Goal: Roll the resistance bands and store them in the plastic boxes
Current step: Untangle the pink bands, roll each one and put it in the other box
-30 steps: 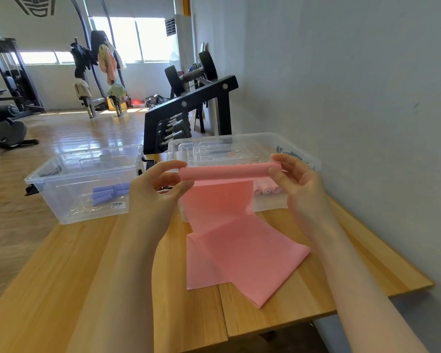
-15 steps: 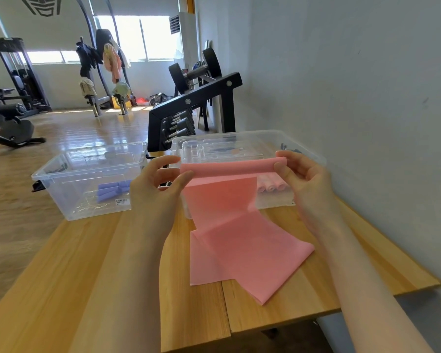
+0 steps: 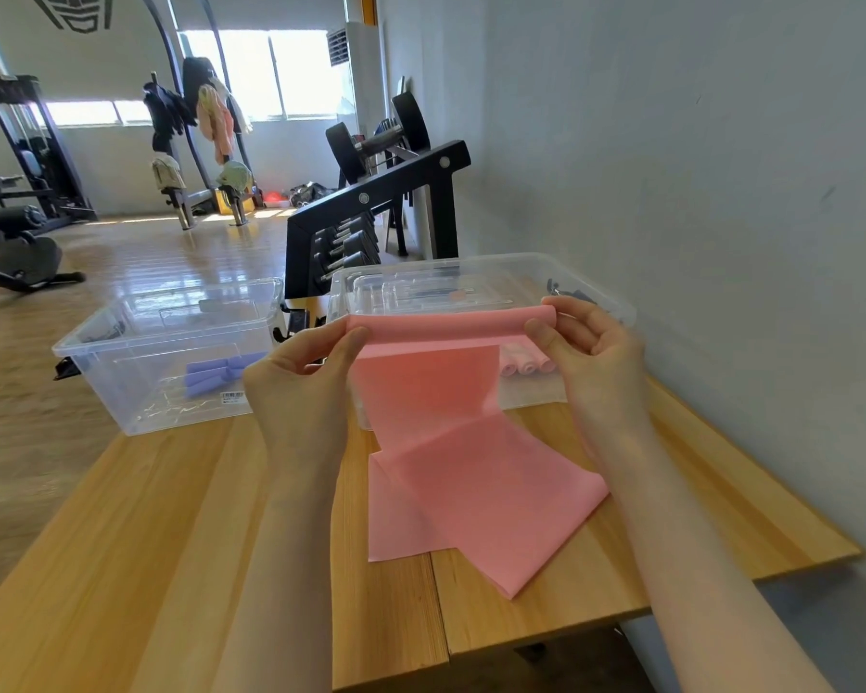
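Above the table (image 3: 171,517), the pink band (image 3: 451,432) is held raised, its rolled top edge pinched at one end by the left hand (image 3: 301,387) and at the other by the right hand (image 3: 591,362); the loose tail lies folded on the wood. Uneven turning by either hand would likely cone the roll, and slack tension may let it unwind. Count: one pink band in hand, two clear boxes (image 3: 166,352) (image 3: 601,302), about three pink rolls (image 3: 526,365) stored right, a few purple rolls (image 3: 221,375) left.
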